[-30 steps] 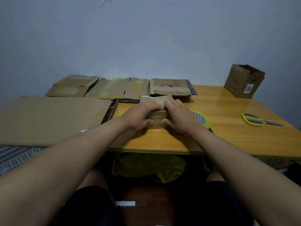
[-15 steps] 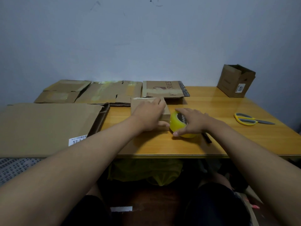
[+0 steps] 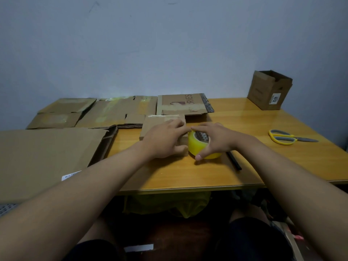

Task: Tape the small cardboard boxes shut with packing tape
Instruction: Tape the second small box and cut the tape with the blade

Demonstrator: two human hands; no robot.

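Observation:
A small flat cardboard box (image 3: 154,123) lies in the middle of the wooden table (image 3: 188,174). My left hand (image 3: 165,138) rests on top of it, fingers spread over the lid and thumb at its near right corner. Right beside the box stands a yellow roll of packing tape (image 3: 195,146). My right hand (image 3: 214,138) grips the roll from above, thumb on its near side and fingers over its far rim. The index fingers of both hands nearly meet at the top of the roll.
Flattened cardboard sheets (image 3: 116,110) lie along the wall, and a large one (image 3: 47,157) covers the table's left end. An open small box (image 3: 269,90) stands at the back right. Yellow-handled scissors (image 3: 286,137) lie at the right. A black stick (image 3: 233,160) lies beside the tape.
My right hand left the box, took hold of the tape roll at its right and stood it against the box. My left hand stayed on the box lid.

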